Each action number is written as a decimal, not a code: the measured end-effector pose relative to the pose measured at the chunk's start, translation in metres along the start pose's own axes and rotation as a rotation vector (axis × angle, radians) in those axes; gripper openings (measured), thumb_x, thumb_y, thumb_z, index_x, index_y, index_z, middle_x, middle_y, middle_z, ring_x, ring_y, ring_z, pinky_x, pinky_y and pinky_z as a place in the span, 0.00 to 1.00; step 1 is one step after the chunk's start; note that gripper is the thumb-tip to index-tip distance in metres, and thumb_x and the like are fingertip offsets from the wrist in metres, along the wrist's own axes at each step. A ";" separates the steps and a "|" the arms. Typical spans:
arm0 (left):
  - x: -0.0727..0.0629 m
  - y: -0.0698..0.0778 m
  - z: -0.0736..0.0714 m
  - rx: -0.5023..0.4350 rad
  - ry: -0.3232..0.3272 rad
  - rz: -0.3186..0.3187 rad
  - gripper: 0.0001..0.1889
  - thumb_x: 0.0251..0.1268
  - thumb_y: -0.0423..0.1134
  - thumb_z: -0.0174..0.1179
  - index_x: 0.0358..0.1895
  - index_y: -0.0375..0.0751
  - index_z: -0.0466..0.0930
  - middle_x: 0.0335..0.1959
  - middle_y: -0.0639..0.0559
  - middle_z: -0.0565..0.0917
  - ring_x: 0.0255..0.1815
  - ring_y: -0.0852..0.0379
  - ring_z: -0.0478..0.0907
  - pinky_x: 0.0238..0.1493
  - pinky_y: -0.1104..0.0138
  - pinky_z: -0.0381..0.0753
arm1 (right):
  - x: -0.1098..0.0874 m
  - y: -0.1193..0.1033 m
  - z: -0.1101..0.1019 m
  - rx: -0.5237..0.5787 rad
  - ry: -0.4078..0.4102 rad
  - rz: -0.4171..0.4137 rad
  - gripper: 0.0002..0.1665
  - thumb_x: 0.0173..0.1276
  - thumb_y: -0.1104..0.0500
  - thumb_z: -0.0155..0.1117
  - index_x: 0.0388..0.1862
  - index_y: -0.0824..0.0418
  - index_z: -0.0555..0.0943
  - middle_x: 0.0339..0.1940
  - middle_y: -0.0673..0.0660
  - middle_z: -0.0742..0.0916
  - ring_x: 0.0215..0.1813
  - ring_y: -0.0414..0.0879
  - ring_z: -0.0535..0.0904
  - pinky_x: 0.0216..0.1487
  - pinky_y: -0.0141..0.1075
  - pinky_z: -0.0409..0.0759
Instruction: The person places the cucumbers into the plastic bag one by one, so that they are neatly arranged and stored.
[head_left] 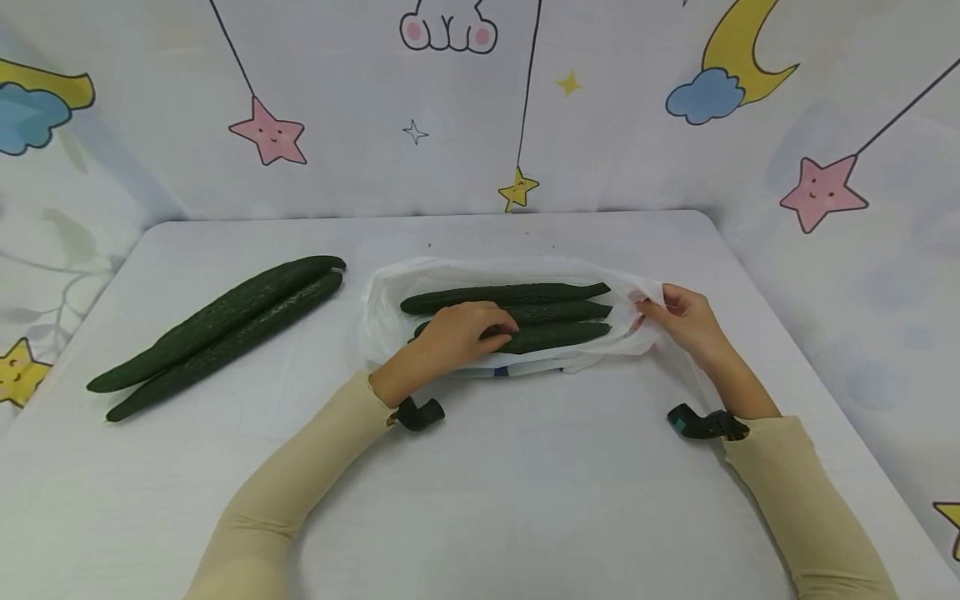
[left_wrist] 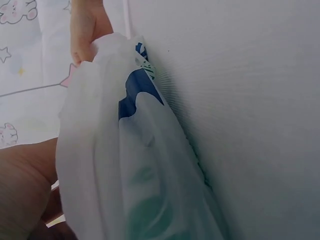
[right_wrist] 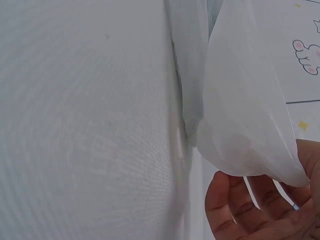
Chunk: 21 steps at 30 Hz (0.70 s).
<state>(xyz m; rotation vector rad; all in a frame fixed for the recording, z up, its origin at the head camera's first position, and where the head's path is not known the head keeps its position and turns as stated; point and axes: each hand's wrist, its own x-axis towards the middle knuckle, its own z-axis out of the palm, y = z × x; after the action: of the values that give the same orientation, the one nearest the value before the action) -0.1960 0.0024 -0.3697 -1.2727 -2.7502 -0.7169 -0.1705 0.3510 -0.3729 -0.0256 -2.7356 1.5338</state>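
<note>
Three cucumbers (head_left: 562, 335) lay side by side in the bag (head_left: 381, 292), dark green, long and slender. The left hand (head_left: 461, 329) curled over the nearest; whether it gripped that one could not be told. The right hand (head_left: 693, 325) pinched the bag's rim between thumb and fingers. The thin, crinkled, translucent plastic might have torn if tugged hard, or sagged over the opening if released. Two more cucumbers (head_left: 225, 315), faintly bumpy, rested together on the white cloth (head_left: 525, 500).
</note>
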 end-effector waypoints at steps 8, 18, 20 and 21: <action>-0.008 0.002 -0.007 -0.039 0.121 0.048 0.07 0.68 0.39 0.62 0.44 0.45 0.87 0.41 0.55 0.86 0.39 0.60 0.83 0.39 0.67 0.80 | 0.001 0.002 0.000 -0.007 -0.004 0.004 0.22 0.71 0.52 0.63 0.55 0.68 0.77 0.39 0.30 0.80 0.48 0.36 0.71 0.45 0.20 0.71; -0.019 -0.004 -0.015 -0.032 0.242 0.130 0.06 0.66 0.35 0.63 0.42 0.42 0.87 0.40 0.51 0.87 0.38 0.56 0.84 0.39 0.64 0.81 | 0.001 0.000 0.001 -0.015 -0.002 0.003 0.18 0.72 0.55 0.61 0.53 0.68 0.77 0.37 0.28 0.80 0.47 0.35 0.71 0.44 0.20 0.71; -0.021 -0.006 -0.016 -0.025 0.267 0.153 0.06 0.66 0.35 0.64 0.42 0.41 0.87 0.40 0.51 0.87 0.37 0.55 0.84 0.39 0.64 0.81 | 0.001 0.000 0.001 -0.019 -0.002 0.006 0.19 0.72 0.55 0.61 0.53 0.68 0.77 0.37 0.29 0.80 0.48 0.35 0.70 0.43 0.20 0.71; -0.022 -0.006 -0.017 -0.024 0.280 0.166 0.06 0.65 0.35 0.64 0.42 0.41 0.87 0.39 0.51 0.87 0.36 0.55 0.84 0.39 0.64 0.81 | 0.000 0.000 0.001 -0.021 -0.002 0.008 0.19 0.72 0.54 0.61 0.54 0.68 0.77 0.37 0.29 0.80 0.48 0.35 0.70 0.43 0.20 0.71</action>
<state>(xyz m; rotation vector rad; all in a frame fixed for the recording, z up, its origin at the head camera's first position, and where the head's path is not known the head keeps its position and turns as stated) -0.1887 -0.0240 -0.3619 -1.2764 -2.3916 -0.8433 -0.1708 0.3505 -0.3733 -0.0362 -2.7566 1.5073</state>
